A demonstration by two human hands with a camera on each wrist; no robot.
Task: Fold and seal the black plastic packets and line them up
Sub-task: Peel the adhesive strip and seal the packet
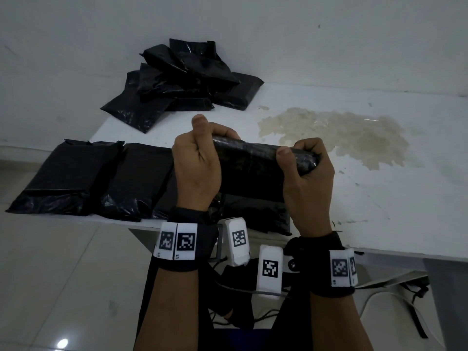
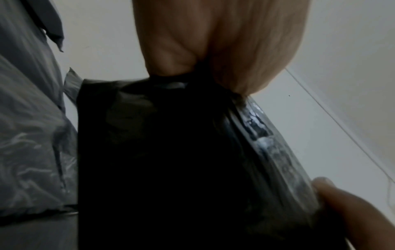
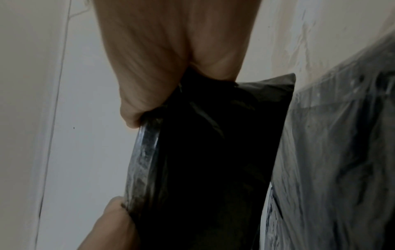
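Note:
I hold one black plastic packet (image 1: pixel 253 168) upright over the table's front edge, its folded top edge glossy. My left hand (image 1: pixel 200 158) grips the packet's upper left corner, fingers curled behind it. My right hand (image 1: pixel 304 165) grips the upper right corner, thumb on the near face. In the left wrist view the packet (image 2: pixel 171 152) fills the middle under my left hand (image 2: pixel 213 55). The right wrist view shows the same packet (image 3: pixel 213 160) pinched by my right hand (image 3: pixel 171 67). A row of folded packets (image 1: pixel 83 176) lies to the left along the front edge.
A loose pile of black packets (image 1: pixel 184 79) sits at the back left against the wall. A yellowish stain (image 1: pixel 334 133) marks the white table (image 1: pixel 379 198) on the right. More black plastic (image 1: pixel 258 216) lies under the held packet. Cables and tiled floor are below.

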